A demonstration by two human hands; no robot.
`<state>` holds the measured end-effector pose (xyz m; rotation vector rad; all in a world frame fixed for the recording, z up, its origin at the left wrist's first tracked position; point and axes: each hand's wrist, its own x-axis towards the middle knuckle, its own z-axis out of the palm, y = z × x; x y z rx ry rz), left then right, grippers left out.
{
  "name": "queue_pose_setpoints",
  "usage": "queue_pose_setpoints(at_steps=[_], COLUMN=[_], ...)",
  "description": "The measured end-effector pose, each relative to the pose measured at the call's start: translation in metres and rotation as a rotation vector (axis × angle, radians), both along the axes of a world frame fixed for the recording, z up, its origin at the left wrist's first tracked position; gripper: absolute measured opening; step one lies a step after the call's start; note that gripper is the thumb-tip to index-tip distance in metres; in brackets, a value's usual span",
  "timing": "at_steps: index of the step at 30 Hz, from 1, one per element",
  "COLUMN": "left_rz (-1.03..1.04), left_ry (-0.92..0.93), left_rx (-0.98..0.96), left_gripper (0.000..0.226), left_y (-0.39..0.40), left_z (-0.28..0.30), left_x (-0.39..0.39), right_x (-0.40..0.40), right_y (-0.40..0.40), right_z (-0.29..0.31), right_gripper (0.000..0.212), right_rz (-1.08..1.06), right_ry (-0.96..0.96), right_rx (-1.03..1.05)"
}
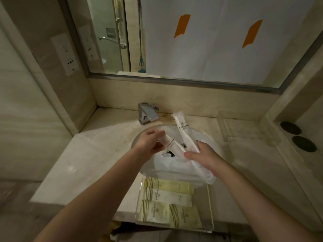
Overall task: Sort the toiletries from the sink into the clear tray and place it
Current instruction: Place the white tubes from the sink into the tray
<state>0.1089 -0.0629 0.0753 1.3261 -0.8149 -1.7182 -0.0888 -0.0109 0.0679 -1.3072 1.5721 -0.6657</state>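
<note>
Over the round sink (pixel 212 144), my left hand (pixel 150 143) grips one end of a long white wrapped packet (pixel 172 143). My right hand (pixel 203 157) holds a second long white packet (pixel 184 130) that points up toward the tap, together with the other end of the first one. More white packets and a small dark-capped item (pixel 166 155) lie in the basin below. The clear tray (pixel 208 206) sits at the counter's front edge, with several yellow-and-white sachets (pixel 166 198) lying flat in its left part.
A chrome tap (pixel 146 113) stands behind the sink. A second clear holder (pixel 243 127) stands at the back right of the counter. Two dark round discs (pixel 297 135) lie on the right ledge. Mirror and wall sockets (pixel 67 55) are behind.
</note>
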Motion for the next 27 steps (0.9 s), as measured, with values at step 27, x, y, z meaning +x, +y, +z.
queue_pose_setpoints(at_steps=[27], left_rz=[-0.55], left_ry=[-0.932], left_rx=[0.043], left_gripper=[0.017], left_y=[0.056], left_z=[-0.089], left_x=[0.036], right_x=[0.011], right_y=[0.038], right_z=[-0.087], right_gripper=[0.044], right_rz=[0.276], right_ry=[0.408], right_rx=[0.186])
